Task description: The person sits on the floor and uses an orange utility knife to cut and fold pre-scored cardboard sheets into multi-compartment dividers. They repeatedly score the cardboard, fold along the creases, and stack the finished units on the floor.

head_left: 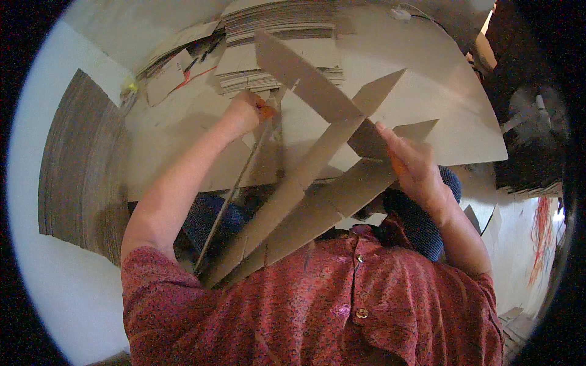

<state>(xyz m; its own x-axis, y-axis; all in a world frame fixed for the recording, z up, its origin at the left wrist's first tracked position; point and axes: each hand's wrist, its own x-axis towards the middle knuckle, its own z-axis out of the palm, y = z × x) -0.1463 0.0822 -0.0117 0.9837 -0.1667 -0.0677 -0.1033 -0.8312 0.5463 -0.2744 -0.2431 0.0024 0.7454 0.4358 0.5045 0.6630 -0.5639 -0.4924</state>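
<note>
Several slotted cardboard strips lie crosswise in front of me, partly interlocked. My right hand (415, 160) is closed on a short cardboard cross strip (311, 82), gripping its near right end where it meets the long pieces. Two long cardboard strips (323, 215) slant from there down to the lower left, over my lap and against my shirt. My left hand (245, 113), fingers pinched, holds the upper end of another long strip (235, 189), seen nearly edge-on and apart from the cross strip. The pinching fingertips are partly hidden.
Behind the hands, stacks of flat cardboard (281, 24) stand on the pale table (445, 79). Pens (204, 52) and a red cord lie left of them. A tall cardboard stack (82, 165) rises at the left. Red strings (542, 238) hang at the right.
</note>
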